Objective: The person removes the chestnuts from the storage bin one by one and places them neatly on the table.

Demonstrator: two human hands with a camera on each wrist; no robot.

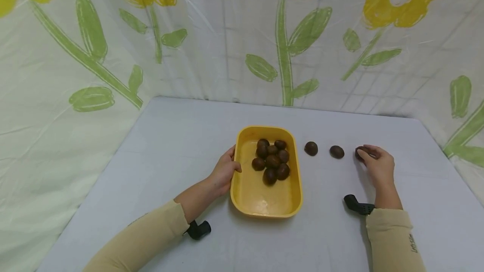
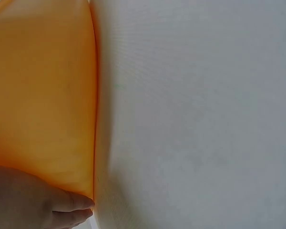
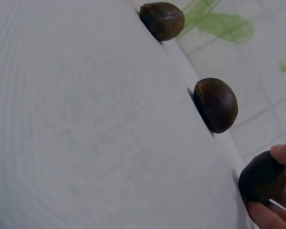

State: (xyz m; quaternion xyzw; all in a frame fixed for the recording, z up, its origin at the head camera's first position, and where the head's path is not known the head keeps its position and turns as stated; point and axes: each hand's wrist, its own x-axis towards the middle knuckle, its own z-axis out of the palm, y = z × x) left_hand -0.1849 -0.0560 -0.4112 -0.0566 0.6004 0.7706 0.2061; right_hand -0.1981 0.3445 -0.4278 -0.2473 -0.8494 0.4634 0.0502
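Note:
A yellow plastic tray [image 1: 261, 205] stands on the table with several brown chestnuts [image 1: 272, 161] heaped toward its far right part. My left hand [image 1: 224, 172] grips the tray's left side, thumb over the rim; in the left wrist view its fingers [image 2: 74, 202] lie against the outer wall. To the right of the tray, two chestnuts sit in a row on the table, one nearer [image 1: 311, 148] the tray and one farther [image 1: 337, 152] from it. At the row's right end my right hand [image 1: 379, 166] pinches a third chestnut [image 3: 262, 179] between thumb and fingers, close over the cloth.
A pale cloth covers the table [image 1: 181, 137]. Behind it hangs a white curtain [image 1: 211, 53] with yellow flowers and green leaves. Black camera mounts sit at the left wrist [image 1: 198, 230] and the right wrist [image 1: 357, 205].

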